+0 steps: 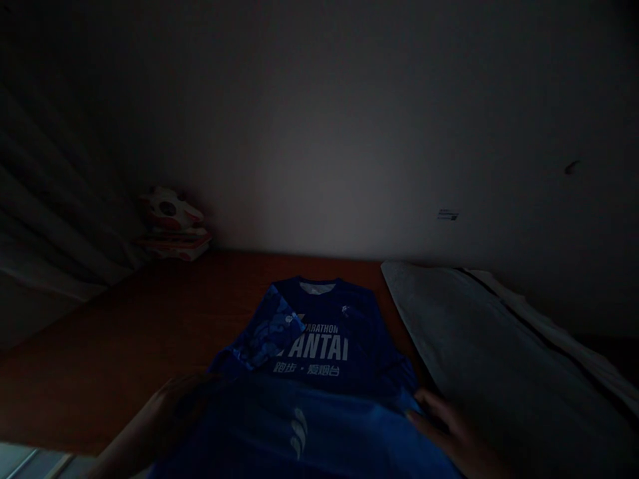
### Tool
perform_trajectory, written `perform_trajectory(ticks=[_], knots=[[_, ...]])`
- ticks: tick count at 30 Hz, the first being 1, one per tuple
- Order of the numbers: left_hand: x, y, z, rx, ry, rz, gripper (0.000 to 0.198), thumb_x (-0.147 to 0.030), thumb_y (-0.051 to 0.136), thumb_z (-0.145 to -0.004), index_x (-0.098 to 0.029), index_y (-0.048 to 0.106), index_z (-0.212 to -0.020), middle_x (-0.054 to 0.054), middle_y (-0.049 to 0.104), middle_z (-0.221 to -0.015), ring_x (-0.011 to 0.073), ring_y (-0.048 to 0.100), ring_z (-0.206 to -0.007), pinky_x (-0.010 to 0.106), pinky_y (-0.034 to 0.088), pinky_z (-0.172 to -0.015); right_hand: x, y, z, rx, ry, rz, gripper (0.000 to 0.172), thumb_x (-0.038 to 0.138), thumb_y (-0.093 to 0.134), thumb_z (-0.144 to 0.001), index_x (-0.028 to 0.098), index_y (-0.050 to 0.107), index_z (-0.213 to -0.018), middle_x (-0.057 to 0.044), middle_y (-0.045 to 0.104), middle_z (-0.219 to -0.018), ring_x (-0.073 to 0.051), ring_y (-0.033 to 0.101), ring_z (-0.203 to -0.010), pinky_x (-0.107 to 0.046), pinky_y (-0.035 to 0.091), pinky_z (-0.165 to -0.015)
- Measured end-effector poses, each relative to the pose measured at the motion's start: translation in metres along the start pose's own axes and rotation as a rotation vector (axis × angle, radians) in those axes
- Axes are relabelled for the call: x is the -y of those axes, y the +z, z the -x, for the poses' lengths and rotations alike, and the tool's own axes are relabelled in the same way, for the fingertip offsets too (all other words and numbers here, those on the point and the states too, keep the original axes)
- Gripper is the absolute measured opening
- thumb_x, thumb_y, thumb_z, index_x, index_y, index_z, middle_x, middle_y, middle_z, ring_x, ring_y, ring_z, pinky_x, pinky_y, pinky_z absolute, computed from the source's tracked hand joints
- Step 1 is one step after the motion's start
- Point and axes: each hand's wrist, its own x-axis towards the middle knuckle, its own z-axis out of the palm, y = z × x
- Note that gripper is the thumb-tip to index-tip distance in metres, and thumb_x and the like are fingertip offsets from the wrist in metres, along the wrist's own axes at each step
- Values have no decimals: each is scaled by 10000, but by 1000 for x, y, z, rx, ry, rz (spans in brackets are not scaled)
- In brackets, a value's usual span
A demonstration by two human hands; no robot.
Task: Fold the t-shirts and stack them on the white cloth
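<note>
A blue T-shirt [319, 313] with white lettering lies front up, its collar toward the wall. Its left-side sleeve is folded inward over the chest. The near part, a lighter blue with a white mark, is raised in a fold across the front. My left hand [182, 396] is closed on the left edge of this fold, its fingers mostly in shadow. On the opposite edge my right hand [444, 422] pinches the fabric between thumb and fingers. The picture is very dark, and the shirt's nearest part runs out of view.
The shirt rests on a reddish-brown wooden surface [124, 346]. A grey cloth [464, 339] with a dark stripe lies at the right. A white and red cow-like figure [172, 219] stands in the back left corner, beside a curtain [44, 199]. A pale wall [319, 133] rises behind.
</note>
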Motion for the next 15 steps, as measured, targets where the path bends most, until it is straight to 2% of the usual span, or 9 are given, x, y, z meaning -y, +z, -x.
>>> perform_trajectory(ticks=[3, 6, 8, 12, 13, 15], knots=[[-12, -23, -33, 34, -19, 32, 319, -515, 597, -877, -360, 782, -1086, 2, 809, -1034, 253, 768, -866, 298, 627, -778, 7, -11, -13, 77, 64, -93, 413, 634, 631, -857, 257, 726, -998, -38, 769, -882, -246, 736, -857, -298, 581, -756], [-27, -40, -82, 37, -22, 85, 383, -526, 550, -899, -282, 776, -1089, 42, 798, -1041, 245, 751, -898, 286, 600, -790, 17, -23, -41, 34, 37, -134, 450, 651, 621, -858, 236, 706, -1012, -62, 770, -924, -257, 727, -892, -332, 573, -805], [-33, -47, -117, -67, -16, 52, 410, -526, 526, -903, -246, 764, -1083, 65, 773, -1085, 252, 721, -961, 324, 579, -863, 25, -29, -64, -94, -16, -113, 470, 666, 638, -829, 226, 701, -981, -75, 766, -935, -260, 714, -897, -347, 558, -833], [-36, -48, -176, -363, 31, -99, 406, -448, 465, -940, -209, 741, -1118, 100, 700, -1124, 255, 634, -1064, 395, 506, -981, 35, -36, -107, -477, -57, -71, 546, 719, 646, -756, 217, 673, -969, -81, 749, -915, -264, 688, -878, -361, 536, -827], [-36, -46, -184, -418, 43, -143, 396, -425, 459, -950, -204, 738, -1125, 106, 685, -1128, 257, 617, -1079, 406, 486, -999, 35, -38, -114, -534, -62, -73, 548, 716, 645, -750, 218, 662, -978, -79, 746, -910, -264, 685, -877, -360, 533, -821], [-35, -39, -190, -456, 65, -231, 379, -387, 448, -968, -200, 730, -1137, 114, 669, -1140, 265, 597, -1090, 427, 460, -1017, 30, -38, -124, -544, -54, -91, 524, 687, 649, -746, 223, 641, -989, -75, 742, -876, -261, 689, -849, -359, 536, -796]])
